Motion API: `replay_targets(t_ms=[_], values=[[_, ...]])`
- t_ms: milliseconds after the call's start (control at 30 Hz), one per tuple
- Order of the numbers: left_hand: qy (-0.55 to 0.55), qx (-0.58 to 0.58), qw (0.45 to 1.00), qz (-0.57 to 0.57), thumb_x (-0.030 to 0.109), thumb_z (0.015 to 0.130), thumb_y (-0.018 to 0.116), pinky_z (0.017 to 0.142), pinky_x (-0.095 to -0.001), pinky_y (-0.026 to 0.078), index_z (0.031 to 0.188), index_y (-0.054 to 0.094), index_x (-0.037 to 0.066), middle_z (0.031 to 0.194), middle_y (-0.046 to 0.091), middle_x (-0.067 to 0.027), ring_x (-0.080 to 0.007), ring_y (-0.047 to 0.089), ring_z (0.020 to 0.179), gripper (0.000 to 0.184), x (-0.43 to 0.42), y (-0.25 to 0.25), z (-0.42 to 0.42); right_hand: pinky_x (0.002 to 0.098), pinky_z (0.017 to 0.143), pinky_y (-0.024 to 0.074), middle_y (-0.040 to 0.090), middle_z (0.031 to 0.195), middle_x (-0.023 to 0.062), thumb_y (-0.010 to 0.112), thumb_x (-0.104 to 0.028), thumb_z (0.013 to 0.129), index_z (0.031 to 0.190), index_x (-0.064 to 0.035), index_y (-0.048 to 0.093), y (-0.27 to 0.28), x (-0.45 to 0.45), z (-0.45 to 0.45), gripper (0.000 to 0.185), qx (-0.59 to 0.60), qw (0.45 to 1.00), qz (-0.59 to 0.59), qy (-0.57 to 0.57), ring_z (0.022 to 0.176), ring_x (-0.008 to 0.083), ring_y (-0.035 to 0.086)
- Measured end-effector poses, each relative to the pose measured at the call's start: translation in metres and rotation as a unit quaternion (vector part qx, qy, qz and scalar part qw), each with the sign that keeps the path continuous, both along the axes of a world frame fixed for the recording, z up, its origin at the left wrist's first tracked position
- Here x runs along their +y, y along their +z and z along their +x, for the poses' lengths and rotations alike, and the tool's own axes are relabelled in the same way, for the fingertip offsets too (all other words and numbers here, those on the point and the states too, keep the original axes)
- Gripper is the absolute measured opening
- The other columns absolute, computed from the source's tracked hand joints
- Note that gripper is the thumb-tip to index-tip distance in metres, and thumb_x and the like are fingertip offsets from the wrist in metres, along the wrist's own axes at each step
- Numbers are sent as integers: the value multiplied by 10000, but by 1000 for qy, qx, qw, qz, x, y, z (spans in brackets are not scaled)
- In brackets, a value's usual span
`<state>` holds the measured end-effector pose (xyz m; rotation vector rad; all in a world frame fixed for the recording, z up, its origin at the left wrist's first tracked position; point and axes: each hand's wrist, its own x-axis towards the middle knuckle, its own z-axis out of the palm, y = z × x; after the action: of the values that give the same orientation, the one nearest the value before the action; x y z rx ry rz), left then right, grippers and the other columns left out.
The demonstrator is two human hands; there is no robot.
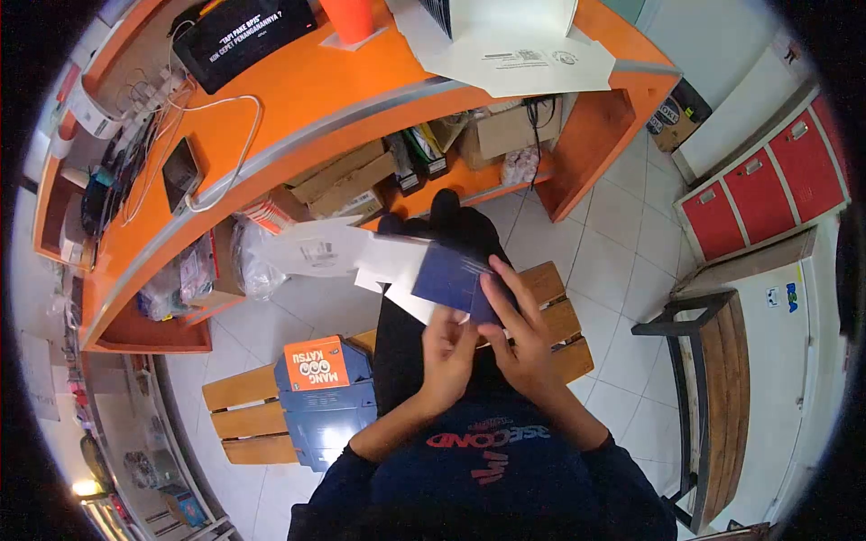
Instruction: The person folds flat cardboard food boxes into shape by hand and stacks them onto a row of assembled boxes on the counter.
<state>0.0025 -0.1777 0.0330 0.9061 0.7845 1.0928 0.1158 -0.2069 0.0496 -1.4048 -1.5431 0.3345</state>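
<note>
Above my lap, both hands hold a partly folded carton with dark blue panels point(446, 278) and white flaps reaching to the left. My left hand point(448, 352) grips its lower edge, fingers bent against the card. On the right side, my right hand point(523, 329) has its fingers over the blue panel and its thumb near the lower corner. A flat blue carton with an orange label point(317, 365) lies on the slatted wooden bench point(248, 419) to my left.
A curved orange counter point(298, 117) spans the front, carrying a phone point(182, 169), cables, a black case, an orange cup and white card sheets point(514, 68). Boxes and plastic bags fill its lower shelf. At the right stand a wood-topped bench point(729, 406) and red lockers point(758, 198).
</note>
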Motion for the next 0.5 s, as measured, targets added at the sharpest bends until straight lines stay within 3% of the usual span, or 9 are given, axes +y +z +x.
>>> replay_targets(t_ms=[67, 133, 200, 300, 333, 367, 400, 433, 500], values=[[-50, -39, 998, 3, -3, 962, 448, 713, -218, 508, 1274, 461, -10, 1060, 637, -74, -87, 628, 876, 312, 10, 22, -11, 430, 1010, 392, 406, 1429, 191, 642, -245, 862, 1326, -51, 523, 6, -8, 13, 517, -18, 997, 12, 67, 1245, 372, 464], [-119, -53, 991, -23, 10, 966, 476, 727, -226, 489, 1260, 486, 4, 1031, 630, -42, -70, 596, 863, 295, 9, 22, -24, 435, 1001, 401, 417, 1418, 199, 656, -273, 845, 1309, -57, 545, 9, -12, 20, 524, -35, 993, 27, 106, 1242, 373, 471], [-109, -45, 993, -28, 7, 964, 480, 705, -214, 477, 1236, 505, 3, 1004, 627, -34, -53, 574, 829, 273, 3, 21, -23, 439, 990, 413, 428, 1405, 212, 662, -313, 831, 1296, -64, 561, 9, -14, 21, 537, -47, 991, 44, 116, 1224, 379, 486], [-99, -35, 994, -15, 9, 964, 468, 779, -237, 496, 1228, 503, -21, 1044, 635, -72, -99, 606, 894, 267, -5, 20, -17, 450, 1039, 366, 426, 1391, 247, 523, -403, 942, 1286, -35, 565, 12, -17, 13, 506, -38, 997, 40, 63, 1266, 383, 453], [-97, -33, 995, -8, 11, 965, 461, 822, -252, 509, 1230, 496, -33, 1072, 640, -94, -126, 628, 935, 271, -8, 19, -15, 457, 1038, 354, 412, 1398, 248, 539, -361, 934, 1304, -44, 550, 9, -20, 8, 488, -44, 998, 32, 20, 1256, 391, 446], [-97, 17, 992, 76, -4, 956, 452, 809, -245, 499, 1238, 499, -39, 1050, 638, -78, -110, 615, 918, 288, -11, 2, -13, 464, 1037, 341, 398, 1405, 249, 555, -320, 926, 1322, -53, 535, 2, -22, 1, 478, -50, 998, 25, -23, 1246, 399, 438], [-145, 71, 984, 69, -37, 932, 441, 811, -247, 484, 1254, 492, -41, 1075, 622, -73, -110, 596, 914, 326, -15, 2, -15, 472, 1036, 329, 384, 1412, 249, 570, -279, 918, 1340, -62, 520, -2, -23, -6, 477, -55, 996, 17, -67, 1237, 408, 431], [-161, 98, 979, 82, -21, 936, 445, 796, -237, 474, 1259, 492, -38, 1063, 617, -62, -104, 585, 901, 326, -16, 4, -14, 480, 1065, 259, 360, 1408, 240, 471, -231, 962, 1387, -43, 457, -1, -23, -11, 465, -19, 994, 27, -100, 1268, 387, 370], [-145, 95, 982, 70, 39, 959, 462, 737, -212, 443, 1200, 513, -26, 986, 591, -22, -72, 542, 844, 255, -18, 11, -10, 473, 1072, 241, 359, 1391, 233, 408, -252, 981, 1407, -31, 421, -4, -24, -20, 480, 29, 992, 12, -125, 1278, 379, 344]])
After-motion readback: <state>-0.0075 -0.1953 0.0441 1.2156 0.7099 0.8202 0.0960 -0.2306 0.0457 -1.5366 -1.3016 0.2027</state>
